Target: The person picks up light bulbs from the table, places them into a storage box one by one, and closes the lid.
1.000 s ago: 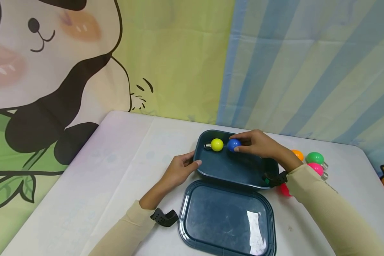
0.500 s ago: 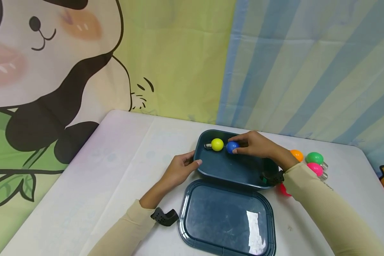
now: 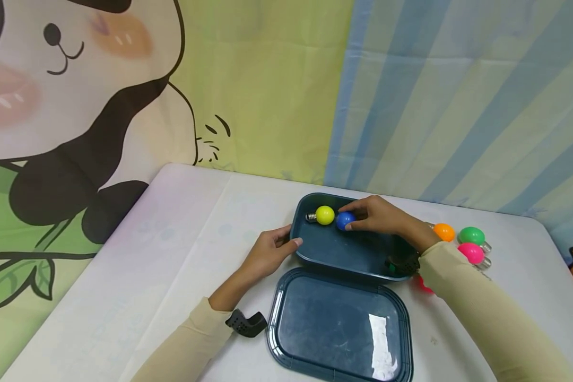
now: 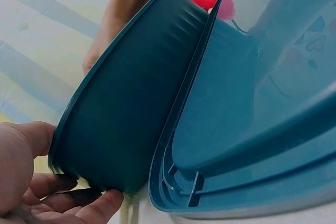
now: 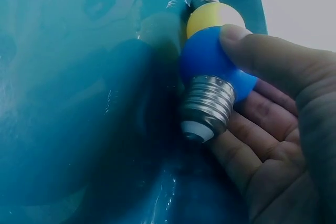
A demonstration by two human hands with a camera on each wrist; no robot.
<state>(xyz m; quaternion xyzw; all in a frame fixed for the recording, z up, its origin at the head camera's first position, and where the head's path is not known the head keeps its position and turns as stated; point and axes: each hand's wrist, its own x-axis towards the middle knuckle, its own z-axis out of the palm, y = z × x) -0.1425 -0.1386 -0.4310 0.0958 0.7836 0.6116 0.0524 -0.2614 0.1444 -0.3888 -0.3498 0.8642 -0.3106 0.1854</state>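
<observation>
My right hand (image 3: 379,215) holds a blue light bulb (image 3: 346,220) between thumb and fingers, low inside a dark blue-green plastic box (image 3: 334,268). The right wrist view shows the bulb's silver screw base (image 5: 207,103) pointing back toward my palm. Just beyond its round end lies a yellow light bulb (image 3: 325,215), base to the left, on the box floor. At the box's left end, my left hand (image 3: 269,252) grips the wall, thumb at the rim and fingers low on the outside, as the left wrist view shows.
The matching lid (image 3: 334,329) lies flat before the box. Right of the box are orange (image 3: 444,232), green (image 3: 471,235) and pink (image 3: 470,253) bulbs, and a red one (image 3: 425,285) partly behind my sleeve. A printed curtain (image 3: 277,95) stands behind the white table (image 3: 186,239).
My right hand has shifted slightly left with the blue bulb, bringing it nearer the yellow one. The left hand stays on the box.
</observation>
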